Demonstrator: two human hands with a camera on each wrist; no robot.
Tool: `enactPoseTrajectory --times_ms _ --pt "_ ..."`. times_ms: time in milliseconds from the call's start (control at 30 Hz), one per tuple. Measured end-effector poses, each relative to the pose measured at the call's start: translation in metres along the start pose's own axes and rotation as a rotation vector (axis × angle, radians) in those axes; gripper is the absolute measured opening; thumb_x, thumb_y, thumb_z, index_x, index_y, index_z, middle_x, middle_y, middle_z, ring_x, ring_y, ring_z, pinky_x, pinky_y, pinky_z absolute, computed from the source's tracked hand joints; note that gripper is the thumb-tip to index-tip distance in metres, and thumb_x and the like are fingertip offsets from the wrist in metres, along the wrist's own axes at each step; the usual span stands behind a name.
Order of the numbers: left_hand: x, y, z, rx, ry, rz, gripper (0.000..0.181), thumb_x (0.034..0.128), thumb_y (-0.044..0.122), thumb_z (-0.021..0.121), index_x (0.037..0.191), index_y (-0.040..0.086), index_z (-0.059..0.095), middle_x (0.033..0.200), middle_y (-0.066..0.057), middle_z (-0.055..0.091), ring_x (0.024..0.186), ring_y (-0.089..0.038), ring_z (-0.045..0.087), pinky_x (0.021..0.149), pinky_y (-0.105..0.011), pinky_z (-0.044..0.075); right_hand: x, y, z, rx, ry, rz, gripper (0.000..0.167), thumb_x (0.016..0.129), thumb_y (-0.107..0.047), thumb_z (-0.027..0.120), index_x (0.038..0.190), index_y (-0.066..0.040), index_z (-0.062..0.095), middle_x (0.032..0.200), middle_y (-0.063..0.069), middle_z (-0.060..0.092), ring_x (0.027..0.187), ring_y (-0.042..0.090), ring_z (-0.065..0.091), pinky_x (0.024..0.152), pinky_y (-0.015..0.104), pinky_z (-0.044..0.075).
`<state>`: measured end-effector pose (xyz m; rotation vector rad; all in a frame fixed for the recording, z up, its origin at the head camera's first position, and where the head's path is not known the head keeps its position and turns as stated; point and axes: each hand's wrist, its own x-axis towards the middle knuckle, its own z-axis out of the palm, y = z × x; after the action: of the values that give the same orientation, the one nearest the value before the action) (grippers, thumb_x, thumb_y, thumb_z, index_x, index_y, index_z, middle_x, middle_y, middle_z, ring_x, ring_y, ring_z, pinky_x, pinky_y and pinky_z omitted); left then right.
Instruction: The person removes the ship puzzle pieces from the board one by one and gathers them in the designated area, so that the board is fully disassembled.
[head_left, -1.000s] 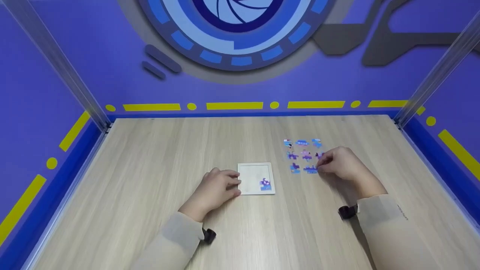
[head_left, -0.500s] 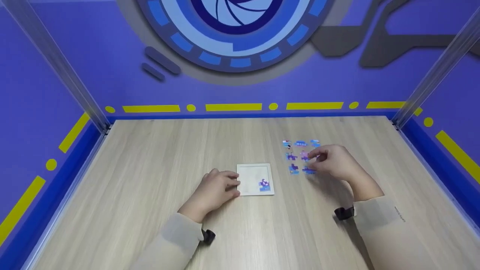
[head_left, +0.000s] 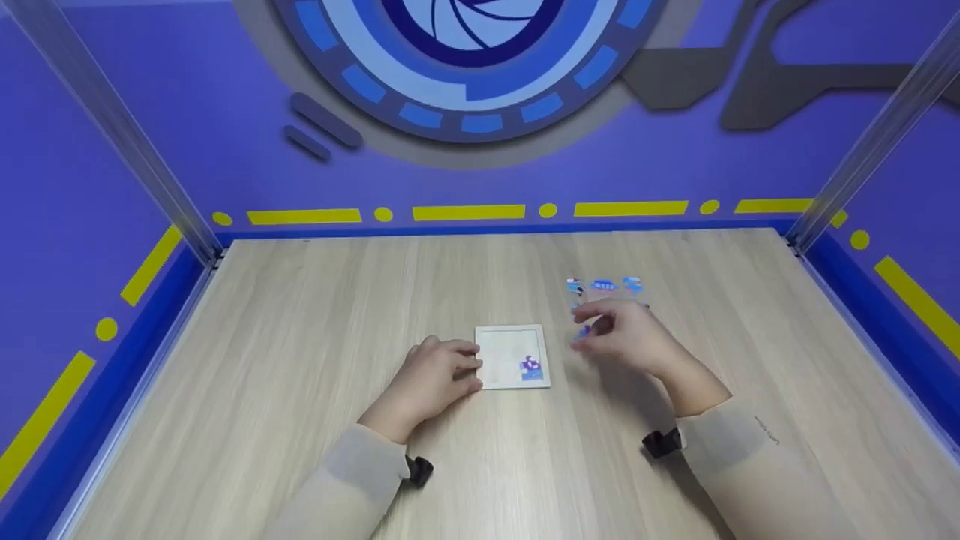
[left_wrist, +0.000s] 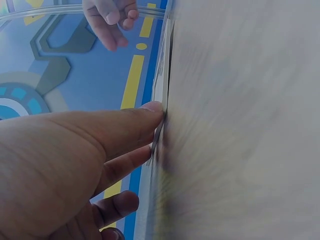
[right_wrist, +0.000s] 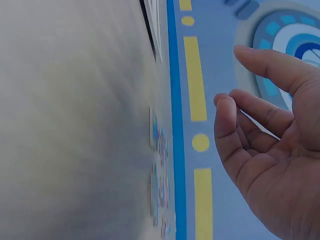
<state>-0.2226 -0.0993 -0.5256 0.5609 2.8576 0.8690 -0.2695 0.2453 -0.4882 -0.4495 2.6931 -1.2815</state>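
Observation:
My left hand [head_left: 429, 379] rests at the left edge of a small white puzzle tray [head_left: 498, 339], its thumb and fingertips touching the border. Inside the tray, at the lower right corner, lies one purple and blue puzzle piece [head_left: 531, 369]. Over the loose pieces to the right hovers my right hand [head_left: 634, 337]. Its thumb and fingertips are apart, with nothing between them in the right wrist view. A purple and blue piece [head_left: 583, 331] shows beside its fingers, while the hand hides several others. Some loose pieces [right_wrist: 154, 195] lie flat below that hand in the right wrist view.
Behind the right hand, a back row of puzzle pieces, among them a blue one [head_left: 604, 285], lies on the wooden table [head_left: 337, 300]. Purple panels [head_left: 420, 180] with yellow markings stand along the table's back and sides.
My right hand has moved left across the loose pieces, from their right side toward the tray, and its thumb and fingers have spread. The left hand and tray stay put.

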Motion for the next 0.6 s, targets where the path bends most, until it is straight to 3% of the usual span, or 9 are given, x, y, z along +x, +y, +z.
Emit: enactPoseTrajectory --times_ms 200,433,600 --pt "0.000 0.000 0.000 -0.001 -0.004 -0.006 0.034 0.1050 0.027 0.082 0.135 0.012 0.084 0.158 -0.001 0.072 0.132 -0.031 0.061 0.113 -0.052 0.046 -0.002 -0.011 0.021 0.005 -0.027 -0.026 0.062 0.089 -0.017 0.095 0.144 0.003 0.074 0.142 0.022 0.074 0.109 0.026 0.072 0.086 0.024 0.058" --pt "0.001 -0.001 0.001 -0.005 -0.004 -0.005 0.034 0.1046 0.027 0.082 0.135 0.012 0.084 0.157 -0.001 0.072 0.133 -0.032 0.061 0.113 -0.052 0.045 -0.003 -0.014 0.042 -0.023 -0.091 -0.036 0.064 0.086 -0.017 0.096 0.142 0.005 0.074 0.129 0.019 0.077 0.104 0.024 0.070 0.083 0.027 0.056" --pt "0.001 0.000 0.001 -0.004 -0.003 0.002 0.034 0.1045 0.027 0.082 0.135 0.012 0.084 0.157 -0.001 0.072 0.134 -0.032 0.061 0.114 -0.053 0.045 -0.004 -0.013 0.049 -0.090 -0.129 -0.056 0.060 0.085 -0.021 0.097 0.137 0.001 0.079 0.122 0.014 0.079 0.102 0.023 0.065 0.087 0.033 0.055"
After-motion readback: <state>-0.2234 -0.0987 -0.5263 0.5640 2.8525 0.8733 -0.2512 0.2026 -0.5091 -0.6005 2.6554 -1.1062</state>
